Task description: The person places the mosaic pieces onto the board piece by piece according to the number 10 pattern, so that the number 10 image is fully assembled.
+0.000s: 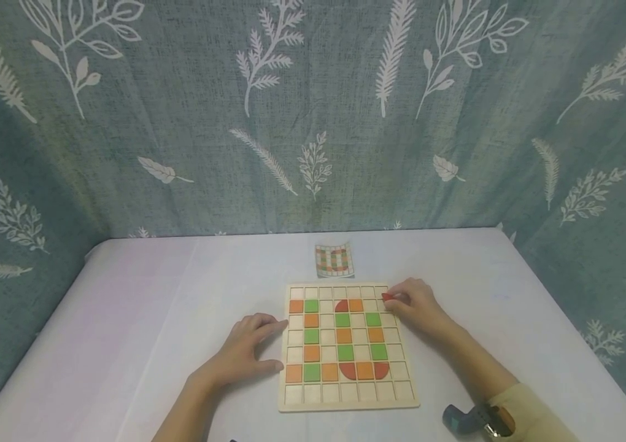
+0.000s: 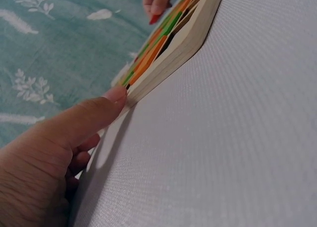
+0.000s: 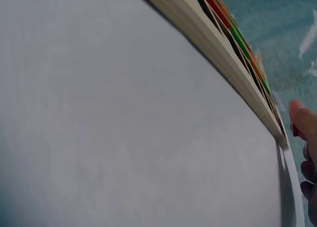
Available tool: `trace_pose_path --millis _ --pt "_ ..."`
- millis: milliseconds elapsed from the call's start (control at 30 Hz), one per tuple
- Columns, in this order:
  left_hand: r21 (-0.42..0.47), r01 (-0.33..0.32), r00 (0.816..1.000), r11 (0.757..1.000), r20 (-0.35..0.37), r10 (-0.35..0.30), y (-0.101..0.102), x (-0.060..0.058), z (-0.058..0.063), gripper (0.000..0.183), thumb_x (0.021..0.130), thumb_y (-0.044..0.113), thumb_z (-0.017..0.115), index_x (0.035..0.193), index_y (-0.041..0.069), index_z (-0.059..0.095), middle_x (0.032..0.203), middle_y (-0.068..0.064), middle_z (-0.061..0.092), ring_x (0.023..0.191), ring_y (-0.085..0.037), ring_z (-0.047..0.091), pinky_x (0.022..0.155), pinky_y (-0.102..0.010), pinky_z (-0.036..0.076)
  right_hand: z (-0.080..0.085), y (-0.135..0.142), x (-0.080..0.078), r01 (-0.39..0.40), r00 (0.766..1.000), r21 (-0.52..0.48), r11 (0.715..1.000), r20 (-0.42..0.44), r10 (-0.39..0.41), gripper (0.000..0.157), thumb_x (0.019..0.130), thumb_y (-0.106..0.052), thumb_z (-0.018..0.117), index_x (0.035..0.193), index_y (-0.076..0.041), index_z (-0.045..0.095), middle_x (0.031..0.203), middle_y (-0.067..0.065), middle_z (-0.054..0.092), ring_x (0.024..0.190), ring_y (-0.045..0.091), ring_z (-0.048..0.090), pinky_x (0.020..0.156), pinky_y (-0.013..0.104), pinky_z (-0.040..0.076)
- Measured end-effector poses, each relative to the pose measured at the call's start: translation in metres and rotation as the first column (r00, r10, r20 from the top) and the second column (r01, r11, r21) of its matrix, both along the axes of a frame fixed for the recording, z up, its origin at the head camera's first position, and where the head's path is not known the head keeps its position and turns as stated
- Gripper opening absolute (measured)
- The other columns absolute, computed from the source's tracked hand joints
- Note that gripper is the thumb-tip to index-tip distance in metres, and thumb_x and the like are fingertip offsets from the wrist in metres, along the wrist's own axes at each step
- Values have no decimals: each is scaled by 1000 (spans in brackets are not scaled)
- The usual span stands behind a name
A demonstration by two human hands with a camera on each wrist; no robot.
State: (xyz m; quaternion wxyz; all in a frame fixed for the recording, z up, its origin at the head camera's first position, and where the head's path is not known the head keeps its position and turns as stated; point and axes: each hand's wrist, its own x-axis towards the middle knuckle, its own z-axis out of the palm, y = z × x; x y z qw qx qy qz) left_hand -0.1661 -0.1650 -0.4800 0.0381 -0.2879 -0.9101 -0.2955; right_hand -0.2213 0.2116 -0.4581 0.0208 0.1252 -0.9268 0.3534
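Observation:
A square wooden grid board (image 1: 348, 406) lies on the table, with orange, green and red tiles set in many of its cells. My left hand (image 1: 243, 353) touches the board's left edge with thumb and index fingertip, the fingers spread. In the left wrist view the thumb (image 2: 94, 110) rests right at the wooden rim. At the upper right corner of the board my right hand (image 1: 418, 307) pinches a small red tile (image 1: 387, 296) between thumb and index finger, over the right-hand cells. Its full shape is hidden by the fingers.
Behind the board lies a small card (image 1: 334, 261) printed with a similar coloured grid. A patterned green curtain (image 1: 313, 123) hangs behind and at both sides of the white table (image 1: 180, 294). A dark device (image 1: 473, 420) is strapped at the right wrist, by the sleeve.

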Motion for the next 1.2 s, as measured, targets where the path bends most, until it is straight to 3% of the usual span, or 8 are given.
trace_pose_path --millis 167,367,733,933,1067,1200 --pt "7 13 999 1000 -34 -13 -2 1 -1 65 73 42 75 129 13 59 114 1 53 106 -18 46 88 -40 35 -3 -15 1 -35 999 27 999 -30 36 23 81 -22 73 99 -8 70 90 1 62 87 18 46 79 36 33" --pt "-8 -2 1000 1000 -5 2 -3 3 0 67 73 44 75 131 16 57 117 2 52 108 -17 45 90 -40 35 -3 -26 2 -18 998 60 998 -57 21 19 77 -23 77 91 -11 73 82 -4 61 82 16 45 77 36 32" --pt "-13 -2 1000 1000 0 2 -1 2 1 67 73 43 74 132 16 56 117 3 52 108 -16 45 91 -40 35 0 -39 0 135 985 -35 990 114 -130 12 73 -21 80 81 -13 76 79 -4 63 82 16 53 77 32 41" --pt "-5 1 1000 1000 4 -1 1 2 2 67 72 43 75 131 16 57 117 2 52 108 -16 45 91 -39 35 -1 -37 1 160 974 -39 986 168 -152 17 76 -24 79 89 -15 76 87 -3 65 90 18 56 84 37 44" --pt "-3 0 1000 1000 14 0 2 1 3 68 73 44 75 132 15 57 118 2 52 109 -17 45 91 -39 35 -2 -32 2 199 958 -99 975 229 -172 28 77 -30 78 100 -15 74 100 0 64 99 21 57 90 42 45" --pt "-8 -14 996 1000 83 14 2 0 7 71 74 47 74 133 13 55 121 -1 52 113 -19 45 94 -42 35 2 -25 6 200 958 -154 967 237 -161 33 79 -32 75 106 -13 71 106 3 63 100 21 57 89 40 46"
